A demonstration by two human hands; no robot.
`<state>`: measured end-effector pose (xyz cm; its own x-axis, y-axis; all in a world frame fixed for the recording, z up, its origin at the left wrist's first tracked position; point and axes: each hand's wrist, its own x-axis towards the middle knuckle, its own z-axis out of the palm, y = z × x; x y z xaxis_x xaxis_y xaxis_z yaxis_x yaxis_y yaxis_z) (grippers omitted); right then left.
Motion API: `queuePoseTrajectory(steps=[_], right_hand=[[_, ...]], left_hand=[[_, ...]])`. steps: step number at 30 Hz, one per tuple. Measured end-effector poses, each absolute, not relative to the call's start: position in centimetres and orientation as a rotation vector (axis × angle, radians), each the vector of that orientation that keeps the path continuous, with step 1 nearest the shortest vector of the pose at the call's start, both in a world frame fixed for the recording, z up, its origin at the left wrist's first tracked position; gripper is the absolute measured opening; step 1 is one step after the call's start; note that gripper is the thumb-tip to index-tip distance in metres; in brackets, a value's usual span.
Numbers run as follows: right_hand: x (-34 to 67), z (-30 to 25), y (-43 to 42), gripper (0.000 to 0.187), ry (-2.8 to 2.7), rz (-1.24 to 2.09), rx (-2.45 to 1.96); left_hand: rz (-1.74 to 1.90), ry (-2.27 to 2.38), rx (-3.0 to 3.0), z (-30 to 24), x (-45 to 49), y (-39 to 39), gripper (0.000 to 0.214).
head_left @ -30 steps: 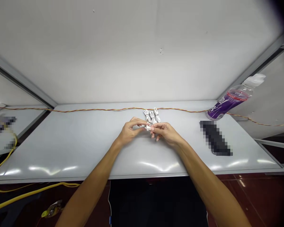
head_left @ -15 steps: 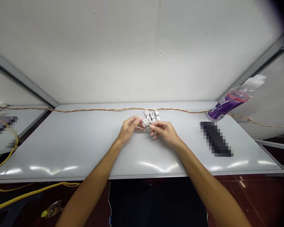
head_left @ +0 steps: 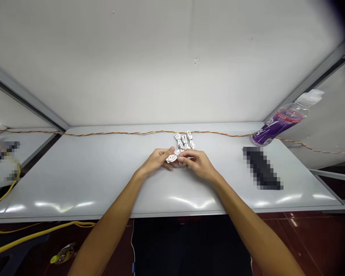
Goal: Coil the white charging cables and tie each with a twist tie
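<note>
A bundled white cable (head_left: 172, 157), coiled and tied at its middle, is held between my two hands above the table. My left hand (head_left: 157, 161) grips its left side, the thumb on top and the fingers beneath. My right hand (head_left: 197, 162) pinches the other end between thumb and fingers. Just beyond my fingertips lie several more white cable bundles (head_left: 184, 142), side by side and tied with dark ties. Part of the held cable is hidden behind my right fingers.
A twisted red and yellow wire (head_left: 126, 133) runs along the back of the table (head_left: 89, 168). To the right stand a purple-labelled bottle (head_left: 276, 124) and a dark blurred-out object (head_left: 263, 168). Yellow cables (head_left: 40, 232) hang at the lower left.
The held cable bundle has come down and left, turned onto its side. My left hand has closed on it, and my right hand has shifted slightly left with it.
</note>
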<state>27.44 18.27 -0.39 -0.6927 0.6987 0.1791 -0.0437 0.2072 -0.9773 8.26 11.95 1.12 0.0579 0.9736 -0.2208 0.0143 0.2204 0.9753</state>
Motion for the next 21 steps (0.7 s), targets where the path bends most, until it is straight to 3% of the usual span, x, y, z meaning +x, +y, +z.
queuePoseTrajectory(steps=[3,12,21], right_hand=[[27.5,-0.5,18.4,0.025,-1.901,1.489,-0.642],[27.7,-0.5,18.7,0.025,-1.828,1.568,-0.729],[27.5,-0.4,18.6,0.025,-1.753,1.553,-0.714]], left_hand=[[1.054,1.244,1.224,1.4,8.1,11.9,0.039],[1.277,1.361,1.784,-0.1,7.4,12.3,0.012],[1.330,1.265,1.635,0.2,7.7,12.1,0.017]])
